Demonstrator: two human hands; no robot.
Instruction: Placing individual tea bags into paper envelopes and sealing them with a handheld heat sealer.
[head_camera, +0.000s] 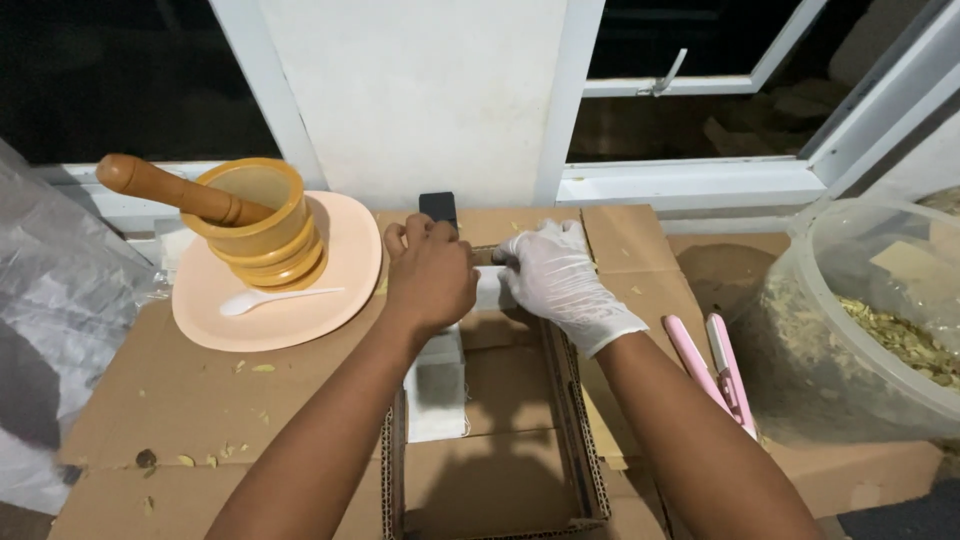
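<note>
While corrugated cardboard box (490, 440) sits nearest me, my bare left hand (430, 275) and gloved right hand (560, 280) both grasp a white strip (490, 288) over its far edge; beyond, an ochre mortar (258, 225) holds a wooden pestle (175, 190) on a peach plate (340, 280).

We see only a sliver of the white object (490, 287) between the two hands; the left hand (430, 275) and gloved right hand (562, 280) cover its ends, so we cannot tell what it is. The clear tub (880, 310) is cut off at the right edge, the plastic sheet (50, 300) at the left. The open cardboard box (495, 420) runs off the bottom edge.
</note>
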